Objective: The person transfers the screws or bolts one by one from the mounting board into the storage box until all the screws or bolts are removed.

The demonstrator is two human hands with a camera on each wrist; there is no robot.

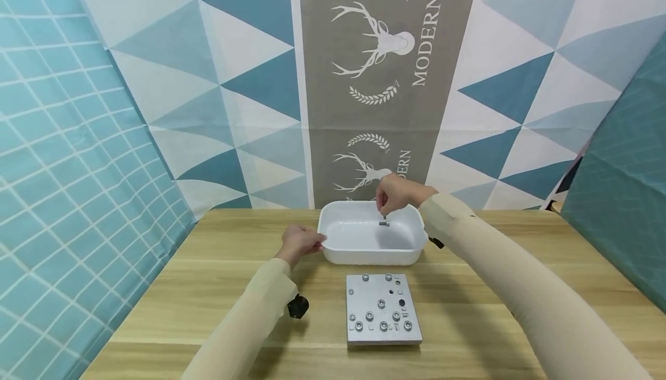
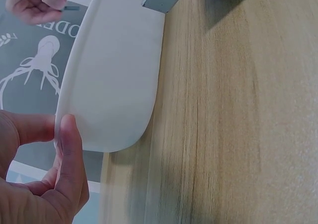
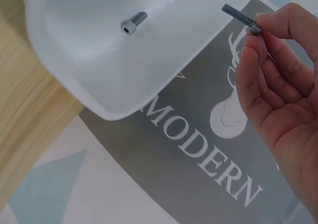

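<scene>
From the head view, the left hand [image 1: 302, 240] pinches the left end of a tray [image 1: 372, 257]; the right hand [image 1: 395, 193] hangs over it, a loose bolt [image 1: 384, 224] just below. A plate [image 1: 369, 292] lies on the surface [image 1: 208, 264], this side of both hands. The left wrist view shows thumb and finger gripping the rim. In the right wrist view, thumb and fingertips grip a second bolt [image 3: 241, 18], thread pointing outward.
</scene>
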